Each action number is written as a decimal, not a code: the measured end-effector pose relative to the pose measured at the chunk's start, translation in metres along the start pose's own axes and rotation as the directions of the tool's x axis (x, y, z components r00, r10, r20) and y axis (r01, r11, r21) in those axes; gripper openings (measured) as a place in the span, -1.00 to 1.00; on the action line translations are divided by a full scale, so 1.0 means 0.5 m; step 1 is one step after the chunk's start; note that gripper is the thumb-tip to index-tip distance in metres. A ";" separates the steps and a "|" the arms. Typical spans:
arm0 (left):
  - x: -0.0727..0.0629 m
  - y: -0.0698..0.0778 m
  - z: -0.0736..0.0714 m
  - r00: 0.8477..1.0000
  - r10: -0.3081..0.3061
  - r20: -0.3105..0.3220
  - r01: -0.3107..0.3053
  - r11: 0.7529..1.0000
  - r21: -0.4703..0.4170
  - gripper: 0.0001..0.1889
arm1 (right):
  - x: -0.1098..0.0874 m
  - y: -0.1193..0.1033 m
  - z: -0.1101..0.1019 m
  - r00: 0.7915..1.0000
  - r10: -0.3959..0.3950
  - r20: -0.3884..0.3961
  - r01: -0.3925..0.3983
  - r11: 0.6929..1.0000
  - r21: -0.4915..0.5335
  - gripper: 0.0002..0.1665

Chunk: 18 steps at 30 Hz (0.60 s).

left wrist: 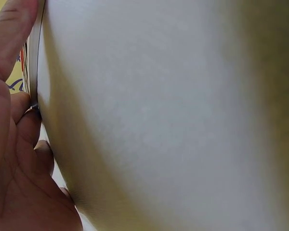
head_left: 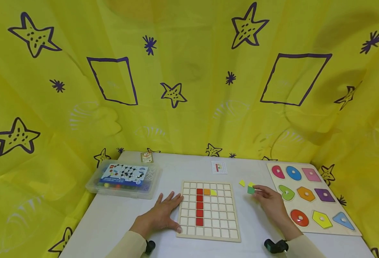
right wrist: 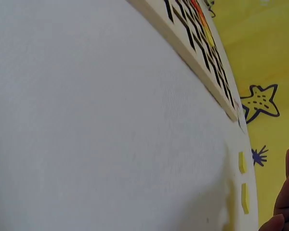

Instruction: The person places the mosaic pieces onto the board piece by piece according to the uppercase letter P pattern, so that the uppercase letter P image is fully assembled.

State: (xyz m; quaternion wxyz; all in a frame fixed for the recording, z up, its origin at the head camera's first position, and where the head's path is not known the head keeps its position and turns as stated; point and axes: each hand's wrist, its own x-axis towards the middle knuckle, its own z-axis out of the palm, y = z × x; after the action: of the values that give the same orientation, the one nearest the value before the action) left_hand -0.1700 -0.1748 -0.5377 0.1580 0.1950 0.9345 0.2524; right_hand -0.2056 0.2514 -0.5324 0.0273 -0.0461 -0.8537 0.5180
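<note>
A wooden grid board lies in front of me, with a column of red tiles in it. To the right of the top red tile sit an orange tile and a yellow tile. My left hand is spread along the board's left edge, its thumb at the lower left corner. Right of the board, my right hand pinches a green square tile between thumb and fingers. Two yellow pieces lie on the table near that hand.
A small pattern card lies behind the board. On the right is a shape puzzle board with coloured knobbed pieces. At the left stands a clear plastic box, with a small card behind it. A yellow curtain hangs along the back.
</note>
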 end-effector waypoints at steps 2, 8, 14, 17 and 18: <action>0.000 -0.001 0.001 1.000 -0.004 0.002 0.004 1.000 0.003 0.26 | 0.002 -0.007 0.015 1.000 -0.007 -0.011 0.007 1.000 0.029 -0.61; 0.000 -0.001 0.000 1.000 -0.001 0.002 0.001 1.000 0.000 0.25 | 0.004 -0.037 0.062 1.000 -0.008 -0.017 0.009 0.995 0.098 -0.61; 0.000 -0.001 -0.001 1.000 -0.008 0.005 0.008 1.000 -0.007 0.25 | -0.004 -0.063 0.110 1.000 0.002 0.017 -0.004 0.990 0.142 -0.62; -0.001 -0.001 -0.001 1.000 -0.007 0.002 0.007 1.000 0.000 0.25 | -0.011 -0.071 0.133 0.999 0.001 0.041 -0.007 0.987 0.159 -0.64; 0.000 -0.002 0.000 1.000 -0.005 0.002 0.005 1.000 0.003 0.25 | -0.013 -0.073 0.140 0.999 0.001 0.048 -0.008 0.987 0.163 -0.64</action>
State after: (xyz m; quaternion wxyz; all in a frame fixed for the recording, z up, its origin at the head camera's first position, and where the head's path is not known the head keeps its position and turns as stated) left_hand -0.1700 -0.1756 -0.5381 0.1592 0.1930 0.9352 0.2505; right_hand -0.2074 0.1720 -0.5324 0.0091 -0.0331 -0.8088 0.5870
